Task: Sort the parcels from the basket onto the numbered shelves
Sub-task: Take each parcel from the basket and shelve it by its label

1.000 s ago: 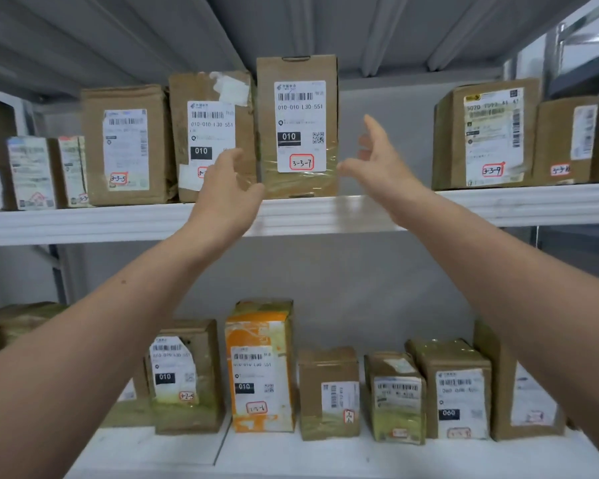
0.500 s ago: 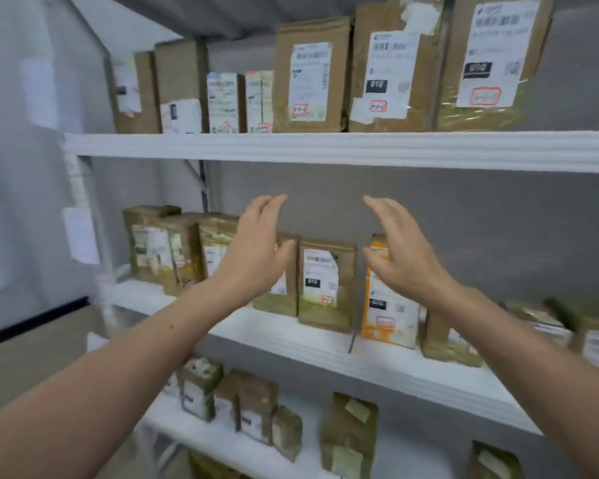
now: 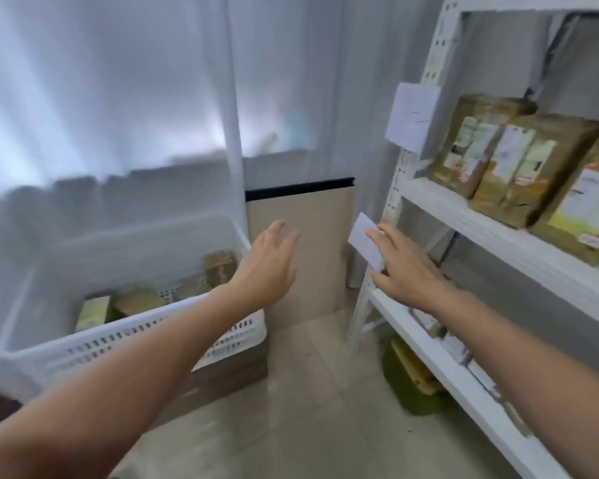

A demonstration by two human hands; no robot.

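Observation:
A white slotted basket (image 3: 125,337) stands low at the left and holds several brown taped parcels (image 3: 218,267). My left hand (image 3: 268,267) hovers above the basket's right end, fingers relaxed, holding nothing. My right hand (image 3: 403,271) is stretched out in front of the white shelf unit's (image 3: 464,216) left post, fingers straight, empty. Brown parcels with white labels (image 3: 519,167) stand in a row on the shelf at the right.
White paper tags (image 3: 410,115) hang on the shelf post, one (image 3: 365,245) just beyond my right hand. A beige panel with a black top edge (image 3: 301,243) stands behind my hands. White curtain fills the left. A lower shelf (image 3: 446,371) holds more parcels above the tiled floor.
My view has swung left and down, from the upper shelves to the basket. Both empty hands have come down from the placed parcel and now hang between basket and shelf post.

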